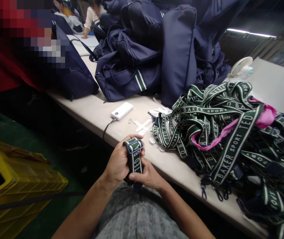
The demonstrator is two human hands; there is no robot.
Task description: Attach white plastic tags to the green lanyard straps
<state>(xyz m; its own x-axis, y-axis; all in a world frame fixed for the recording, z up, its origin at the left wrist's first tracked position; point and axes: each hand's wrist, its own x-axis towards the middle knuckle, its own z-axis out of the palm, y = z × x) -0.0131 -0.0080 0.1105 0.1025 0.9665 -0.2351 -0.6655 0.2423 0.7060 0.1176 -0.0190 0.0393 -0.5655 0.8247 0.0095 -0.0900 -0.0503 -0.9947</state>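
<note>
A green strap (pixel 137 162) with white edges and lettering is folded into a bundle, with a dark buckle (pixel 135 147) across its top. My left hand (pixel 118 162) wraps round the bundle's left side, fingers closed behind it. Lower on the right side, my right hand (pixel 147 174) grips the same strap, thumb pressed on its front. Both hands are just off the table's front edge, above my lap. A large tangle of similar straps (pixel 204 113) lies on the table to the right, with a pink strip (pixel 219 137) running through it.
Navy bags (pixel 137 49) are heaped at the back of the table (pixel 87 114). A white power bank (pixel 122 111) with a cable and several white tags (pixel 143 126) lie nearer. A yellow crate (pixel 19 179) stands at lower left. A person in red (pixel 2 66) is at upper left.
</note>
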